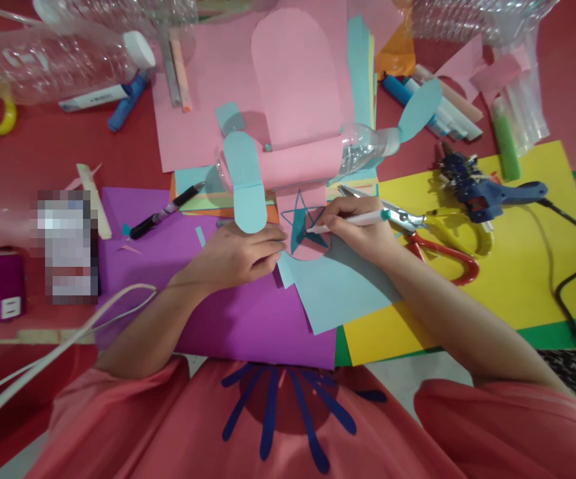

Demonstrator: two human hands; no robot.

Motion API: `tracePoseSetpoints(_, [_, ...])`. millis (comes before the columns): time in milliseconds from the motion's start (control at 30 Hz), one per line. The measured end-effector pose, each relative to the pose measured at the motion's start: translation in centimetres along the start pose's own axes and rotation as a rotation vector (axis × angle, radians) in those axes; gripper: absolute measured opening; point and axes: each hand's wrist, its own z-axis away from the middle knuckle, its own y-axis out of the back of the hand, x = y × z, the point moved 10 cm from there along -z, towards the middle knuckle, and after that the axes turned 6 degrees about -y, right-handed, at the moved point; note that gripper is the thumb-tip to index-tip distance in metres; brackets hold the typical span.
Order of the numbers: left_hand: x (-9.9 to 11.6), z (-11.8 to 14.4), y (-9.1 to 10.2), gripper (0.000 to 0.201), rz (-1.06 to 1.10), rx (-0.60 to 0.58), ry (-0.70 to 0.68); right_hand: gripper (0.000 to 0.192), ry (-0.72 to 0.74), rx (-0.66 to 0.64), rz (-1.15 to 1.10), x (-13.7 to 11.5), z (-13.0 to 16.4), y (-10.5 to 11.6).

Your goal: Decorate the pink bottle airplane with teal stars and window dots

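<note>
My right hand (355, 226) grips a white marker (362, 219), its tip on a star (298, 226) drawn in dark teal and partly coloured in. The star is on a rounded pink paper flap (309, 250). This flap hangs from a clear plastic bottle (360, 150) wrapped in pink paper (300, 161). A larger pink paper wing (295, 73) extends on the bottle's far side. Light blue paper pieces stand at its base (246, 189) and cap (420, 110). My left hand (243, 256) lies with fingers extended, its fingertips at the flap's left edge.
Red-handled scissors (445, 259) and a blue glue gun (482, 189) with a black cord lie on yellow paper (522, 279) at right. Purple paper (263, 319), a black pen (168, 209) and a phone (68, 246) are at left. Bottles (58, 60) and markers (442, 113) lie farther back.
</note>
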Motion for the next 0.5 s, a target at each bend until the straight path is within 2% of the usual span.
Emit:
tracePoseSetpoints(200, [0.02, 0.03, -0.02, 0.031, -0.005, 0.003, -0.001, 0.019, -0.005, -0.057, 0.001, 0.06, 0.06, -0.28])
tracePoseSetpoints(500, [0.19, -0.12, 0.22, 0.030, -0.015, 0.016, -0.021, 0.016, 0.038, -0.032, -0.068, -0.37, -0.24, -0.05])
